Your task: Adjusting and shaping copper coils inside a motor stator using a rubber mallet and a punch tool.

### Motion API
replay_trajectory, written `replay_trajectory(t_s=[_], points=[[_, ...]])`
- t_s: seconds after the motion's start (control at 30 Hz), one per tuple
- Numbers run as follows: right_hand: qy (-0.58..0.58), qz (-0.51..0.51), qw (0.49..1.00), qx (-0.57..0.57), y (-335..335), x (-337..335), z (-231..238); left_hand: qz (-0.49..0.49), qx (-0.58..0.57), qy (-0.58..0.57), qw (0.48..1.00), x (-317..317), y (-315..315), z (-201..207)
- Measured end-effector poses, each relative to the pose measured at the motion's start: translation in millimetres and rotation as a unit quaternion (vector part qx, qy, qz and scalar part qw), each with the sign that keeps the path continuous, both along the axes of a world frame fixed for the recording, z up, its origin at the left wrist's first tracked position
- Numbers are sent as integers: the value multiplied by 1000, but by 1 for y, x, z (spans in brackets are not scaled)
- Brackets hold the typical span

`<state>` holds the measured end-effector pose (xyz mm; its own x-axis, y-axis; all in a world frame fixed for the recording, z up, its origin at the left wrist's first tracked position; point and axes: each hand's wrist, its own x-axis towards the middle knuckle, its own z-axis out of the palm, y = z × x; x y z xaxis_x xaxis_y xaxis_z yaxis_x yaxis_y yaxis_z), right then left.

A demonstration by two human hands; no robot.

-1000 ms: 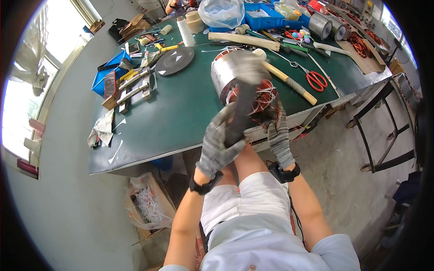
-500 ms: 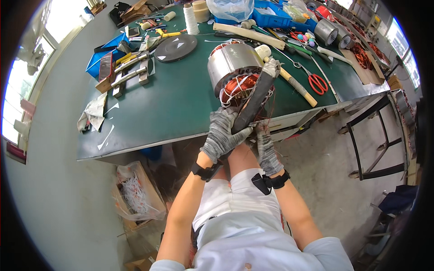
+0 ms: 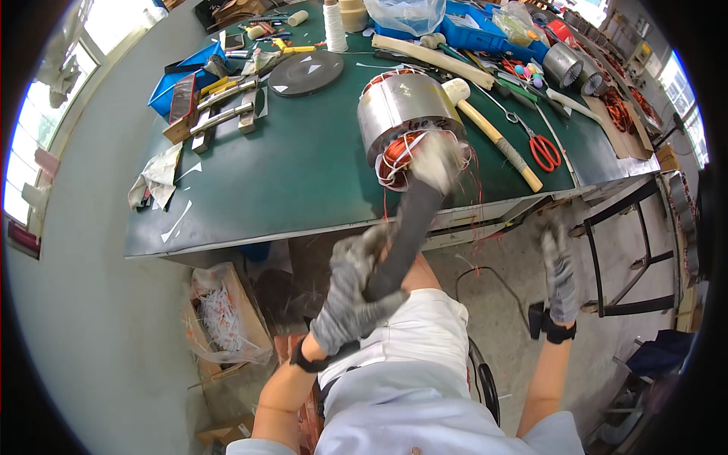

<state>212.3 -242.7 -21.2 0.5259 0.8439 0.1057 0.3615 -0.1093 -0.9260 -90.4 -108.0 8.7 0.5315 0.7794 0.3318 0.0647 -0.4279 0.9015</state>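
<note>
My left hand (image 3: pixel 350 292), in a grey knitted glove, is closed round the lower end of a dark flat bar (image 3: pixel 409 227). The bar slants up over the table edge, and its pale, frayed-looking tip is blurred by motion. Behind that tip lies a steel motor stator (image 3: pixel 406 110) on its side, its copper winding (image 3: pixel 396 155) bound with white cord and facing me. Thin red wires hang from the winding past the table edge. Out to the right, above the floor, my gloved right hand (image 3: pixel 560 277) has its fingers stretched out, slightly blurred, with nothing seen in it.
On the green table (image 3: pixel 250 193) lie a pale-headed mallet (image 3: pixel 493 135), red-handled scissors (image 3: pixel 544 152), a dark round disc (image 3: pixel 307 72) and a cloth (image 3: pixel 158 178). Blue bins (image 3: pixel 470 34) stand at the back. A black metal frame (image 3: pixel 637 254) stands right; a scrap box (image 3: pixel 227 318) sits lower left.
My left hand has drawn back toward my body with the bar, pulling its tip lower. My right hand has left the winding and swung out to the right.
</note>
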Motion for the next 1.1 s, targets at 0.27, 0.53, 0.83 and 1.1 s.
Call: replay_trajectory(t_s=[0.27,0.53,0.83,1.1], points=[[-153,28,970,185,173,-67,-26,-91,-422,-390,813,73,41,-11],[-304,-73,949,-28,162,-89,-51,23,-344,-318,883,27,36,-56],[-477,-34,867,139,165,-75,-59,-13,-313,-224,923,32,33,-45],[-266,50,962,-27,156,-75,-70,81,-311,-292,901,42,19,-56]])
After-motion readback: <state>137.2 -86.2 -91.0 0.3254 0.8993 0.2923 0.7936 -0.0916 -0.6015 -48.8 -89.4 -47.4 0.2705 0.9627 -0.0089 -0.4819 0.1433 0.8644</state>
